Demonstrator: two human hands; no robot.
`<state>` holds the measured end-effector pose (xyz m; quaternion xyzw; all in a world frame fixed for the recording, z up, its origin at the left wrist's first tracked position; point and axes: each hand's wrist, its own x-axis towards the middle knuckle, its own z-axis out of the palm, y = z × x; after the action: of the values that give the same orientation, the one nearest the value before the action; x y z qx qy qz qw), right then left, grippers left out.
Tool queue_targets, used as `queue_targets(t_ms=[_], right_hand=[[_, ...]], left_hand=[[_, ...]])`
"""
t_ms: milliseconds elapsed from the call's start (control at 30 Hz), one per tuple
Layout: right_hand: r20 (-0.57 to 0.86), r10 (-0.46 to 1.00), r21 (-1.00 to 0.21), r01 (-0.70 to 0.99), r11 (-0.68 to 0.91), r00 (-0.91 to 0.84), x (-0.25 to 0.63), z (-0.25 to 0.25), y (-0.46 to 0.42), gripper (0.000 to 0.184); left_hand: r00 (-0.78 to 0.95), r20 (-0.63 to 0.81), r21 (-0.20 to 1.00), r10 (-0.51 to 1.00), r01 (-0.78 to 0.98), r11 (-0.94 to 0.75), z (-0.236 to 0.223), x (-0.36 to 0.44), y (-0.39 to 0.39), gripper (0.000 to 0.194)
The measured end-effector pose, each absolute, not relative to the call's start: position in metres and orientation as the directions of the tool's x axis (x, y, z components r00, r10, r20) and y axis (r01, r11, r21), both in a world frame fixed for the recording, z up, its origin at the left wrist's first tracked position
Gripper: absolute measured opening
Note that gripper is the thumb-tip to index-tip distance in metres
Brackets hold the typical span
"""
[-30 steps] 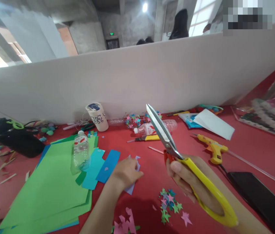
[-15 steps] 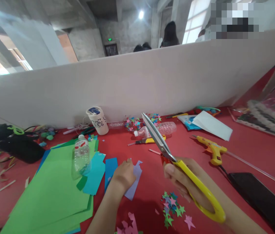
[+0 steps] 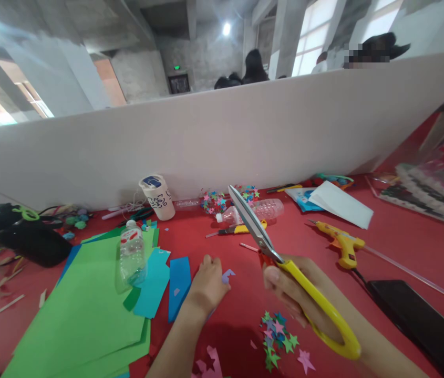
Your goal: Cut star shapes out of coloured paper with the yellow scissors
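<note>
My right hand point(image 3: 292, 294) grips yellow-handled scissors point(image 3: 285, 257), whose closed blades point up and to the left above the red table point(image 3: 399, 247). My left hand point(image 3: 206, 281) lies fingers-down on a lilac paper piece point(image 3: 227, 275), most of which it hides. A blue paper strip point(image 3: 178, 286) lies just left of that hand. Small coloured paper stars point(image 3: 276, 336) are scattered under my right hand. Pink paper scraps point(image 3: 208, 365) lie at the bottom edge.
Green paper sheets point(image 3: 83, 310) carry an upright water bottle point(image 3: 130, 254). Behind are a paper cup point(image 3: 158, 197), a lying bottle point(image 3: 257, 210) and a utility knife point(image 3: 233, 230). A yellow glue gun point(image 3: 342, 242), a black phone point(image 3: 414, 320) and white paper point(image 3: 340, 203) lie right; a white partition point(image 3: 222, 136) stands behind.
My left hand shifted slightly right over the lilac paper, covering more of it. The scissors dropped a little and moved left. The view tilted slightly.
</note>
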<state>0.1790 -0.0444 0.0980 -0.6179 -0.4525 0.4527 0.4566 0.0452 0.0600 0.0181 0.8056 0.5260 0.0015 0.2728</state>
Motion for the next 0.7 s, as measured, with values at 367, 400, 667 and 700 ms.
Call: queue_targets(t_ms=[367,400,667,700], right_hand=[[-0.117,0.980,-0.980,0.139,-0.140,0.163,0.182,0.095,-0.042,0.042],[-0.119,0.980,-0.980,0.139,-0.141,0.159,0.182,0.095,-0.042,0.043],[-0.109,0.987,-0.946,0.294,-0.139,0.117,0.183,0.086,-0.037,0.043],[-0.101,0.988,-0.947,0.294,-0.131,0.114,0.182,0.085,-0.036,0.043]], left_hand=[[0.484,-0.221,0.669,0.847,0.707,-0.229,0.008,0.031,0.076,0.023],[0.492,-0.206,0.714,0.846,0.666,-0.214,0.012,0.028,0.078,0.023],[0.397,-0.105,0.993,0.912,0.095,0.073,0.073,0.006,0.073,0.020],[0.366,-0.117,0.990,0.923,-0.030,0.137,0.077,0.006,0.070,0.022]])
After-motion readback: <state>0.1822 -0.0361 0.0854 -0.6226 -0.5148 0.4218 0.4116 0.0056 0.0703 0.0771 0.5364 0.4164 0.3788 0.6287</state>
